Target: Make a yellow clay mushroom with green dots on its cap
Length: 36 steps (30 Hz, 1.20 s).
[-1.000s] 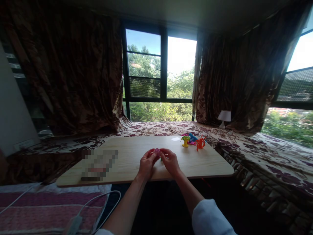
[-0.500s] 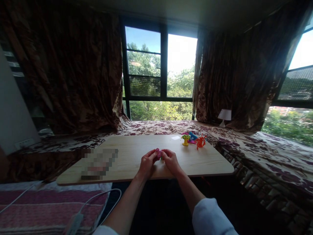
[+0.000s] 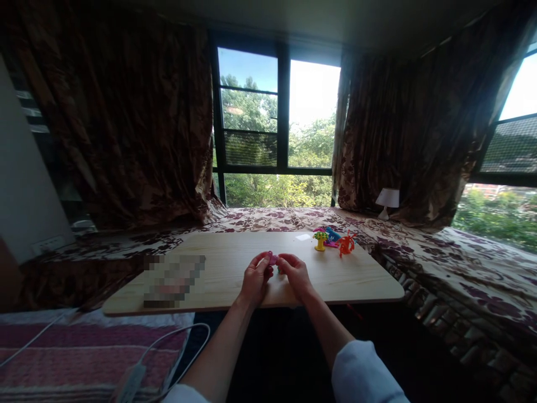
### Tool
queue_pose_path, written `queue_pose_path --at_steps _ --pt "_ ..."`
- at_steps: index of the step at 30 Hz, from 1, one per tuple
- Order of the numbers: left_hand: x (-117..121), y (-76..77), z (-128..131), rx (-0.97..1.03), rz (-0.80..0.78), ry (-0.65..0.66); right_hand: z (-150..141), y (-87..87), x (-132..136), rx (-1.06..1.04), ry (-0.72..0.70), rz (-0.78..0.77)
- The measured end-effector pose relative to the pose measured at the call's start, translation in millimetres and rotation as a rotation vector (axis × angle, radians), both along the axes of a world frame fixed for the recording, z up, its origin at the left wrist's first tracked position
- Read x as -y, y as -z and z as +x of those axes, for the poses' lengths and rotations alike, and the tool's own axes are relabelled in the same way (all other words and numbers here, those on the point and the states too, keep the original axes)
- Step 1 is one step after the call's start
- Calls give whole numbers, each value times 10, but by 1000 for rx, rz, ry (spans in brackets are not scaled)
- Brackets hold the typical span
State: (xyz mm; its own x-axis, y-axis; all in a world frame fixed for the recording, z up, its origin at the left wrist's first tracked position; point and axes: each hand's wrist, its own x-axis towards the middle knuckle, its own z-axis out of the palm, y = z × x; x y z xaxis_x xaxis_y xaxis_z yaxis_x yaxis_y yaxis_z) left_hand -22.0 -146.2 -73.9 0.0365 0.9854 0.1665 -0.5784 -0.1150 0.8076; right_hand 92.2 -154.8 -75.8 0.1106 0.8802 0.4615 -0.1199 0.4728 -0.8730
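Note:
A small pink plastic toy piece [image 3: 272, 258] is held between my two hands, above the near middle of the wooden table. My left hand [image 3: 255, 277] pinches its left side with thumb and fingers. On the other side, my right hand [image 3: 295, 275] has closed fingertips on the same piece. A bit of green [image 3: 279, 270] shows by the right fingers; what it belongs to is too small to tell. Farther right stand a yellow toy tree with a green spotted top [image 3: 320, 240], an orange many-armed toy [image 3: 346, 244] and a blue toy figure [image 3: 333, 234].
The light wooden table [image 3: 226, 252] has rounded corners. A blurred-out flat object [image 3: 174, 281] lies at its left. A small white patch [image 3: 302, 237] is near the far edge. Left below, a white cable runs to a power strip [image 3: 131, 383]. A lamp [image 3: 387, 198] stands behind right.
The pink piece has turned slightly between my fingers, and the hands are a little farther apart. The whole view has shifted slightly; the other toys stay in place.

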Motion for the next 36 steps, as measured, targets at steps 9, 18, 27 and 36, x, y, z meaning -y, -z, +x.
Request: queue_pose_path --at_steps 9,18,27,36 --pt "-14 -11 -39 53 -53 34 -33 -32 53 95 88 83" --pt "2 -49 -128 146 -64 74 101 128 -121 64 352 5" --pt "-9 -119 -100 -8 -55 64 94 174 -178 251 470 -23" --pt "-197 -202 -122 -544 -1 -377 -41 94 -165 452 378 -42"
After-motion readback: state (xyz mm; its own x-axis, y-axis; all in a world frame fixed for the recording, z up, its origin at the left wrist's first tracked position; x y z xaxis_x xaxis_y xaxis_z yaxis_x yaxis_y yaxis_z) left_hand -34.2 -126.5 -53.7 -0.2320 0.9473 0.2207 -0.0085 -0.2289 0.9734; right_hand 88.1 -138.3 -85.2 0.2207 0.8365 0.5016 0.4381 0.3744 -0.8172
